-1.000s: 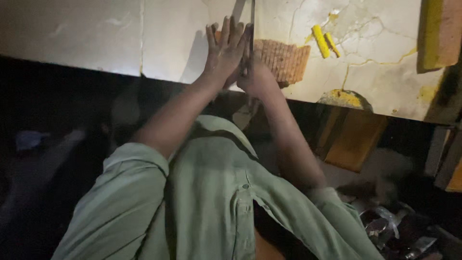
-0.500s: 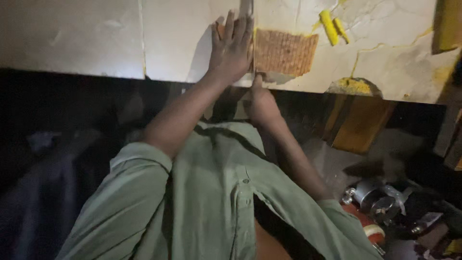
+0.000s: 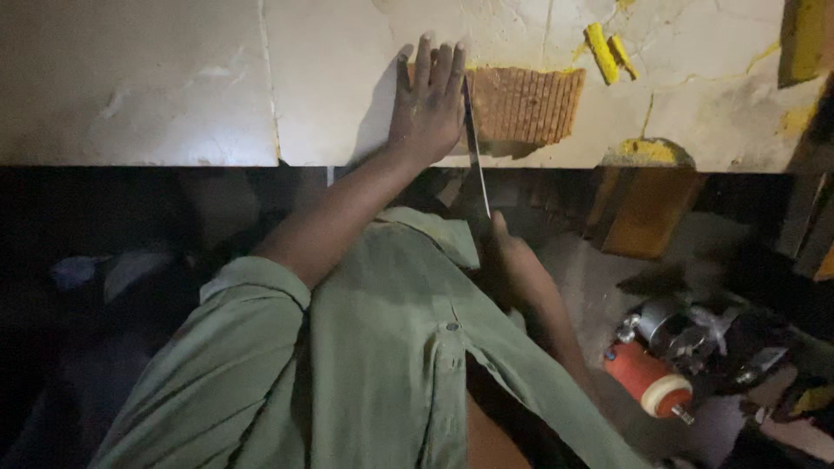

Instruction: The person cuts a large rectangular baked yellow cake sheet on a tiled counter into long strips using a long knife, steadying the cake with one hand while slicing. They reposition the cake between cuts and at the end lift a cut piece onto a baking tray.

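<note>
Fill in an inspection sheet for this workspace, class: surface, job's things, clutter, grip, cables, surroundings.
Surface: pale cracked slab, yellow stains.
Job's things: ribbed brown block on slab; long blade along its left edge.
Clutter: yellow sticks on slab.
Grip: left hand flat on the block's left end; right hand below the slab at the blade's lower end, hold cannot be told.
Cables: nothing seen.
Surroundings: dark floor; orange cylinder tool; wooden block.

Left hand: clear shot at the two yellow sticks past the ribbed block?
Probably yes. The left hand lies flat on the slab, the ribbed orange block and the blade beside it. The yellow sticks lie uncovered beyond; it would cross over both.
</note>
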The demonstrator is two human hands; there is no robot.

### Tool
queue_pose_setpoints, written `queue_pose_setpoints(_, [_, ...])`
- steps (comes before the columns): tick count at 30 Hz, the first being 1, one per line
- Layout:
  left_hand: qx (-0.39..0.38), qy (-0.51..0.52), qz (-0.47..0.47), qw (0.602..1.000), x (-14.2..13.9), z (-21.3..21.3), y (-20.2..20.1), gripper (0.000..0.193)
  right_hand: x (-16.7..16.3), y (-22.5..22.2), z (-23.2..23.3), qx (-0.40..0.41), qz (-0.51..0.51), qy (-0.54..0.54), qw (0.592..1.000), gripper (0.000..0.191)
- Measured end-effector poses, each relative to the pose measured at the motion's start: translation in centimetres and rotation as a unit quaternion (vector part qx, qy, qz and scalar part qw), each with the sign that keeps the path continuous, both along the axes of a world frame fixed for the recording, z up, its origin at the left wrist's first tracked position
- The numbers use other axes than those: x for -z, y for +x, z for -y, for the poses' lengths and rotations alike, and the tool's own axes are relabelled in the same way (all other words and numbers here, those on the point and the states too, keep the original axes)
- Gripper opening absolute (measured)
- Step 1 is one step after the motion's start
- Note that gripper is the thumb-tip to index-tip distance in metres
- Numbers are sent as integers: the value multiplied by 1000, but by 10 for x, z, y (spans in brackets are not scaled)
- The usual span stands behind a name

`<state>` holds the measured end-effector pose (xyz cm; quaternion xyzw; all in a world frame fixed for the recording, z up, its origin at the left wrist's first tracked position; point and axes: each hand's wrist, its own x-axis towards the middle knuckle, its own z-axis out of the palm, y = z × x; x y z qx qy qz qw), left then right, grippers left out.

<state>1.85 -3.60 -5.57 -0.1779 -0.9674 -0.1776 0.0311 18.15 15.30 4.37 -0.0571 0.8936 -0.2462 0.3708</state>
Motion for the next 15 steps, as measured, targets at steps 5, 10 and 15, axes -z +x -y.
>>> queue_pose_setpoints(5, [-4,15,28,999,-7,-1,-1,71,72,-39,11,25,-97,25,995,74])
queue_pose_setpoints(10, [19,-9,32,999,-21,8,-2,73,70,-125,21,16,-173,-43,984,80])
queue_pose_setpoints(15, [16,-4,80,997,-18,11,-1,75,0,-109,49,40,-81,-14,996,83])
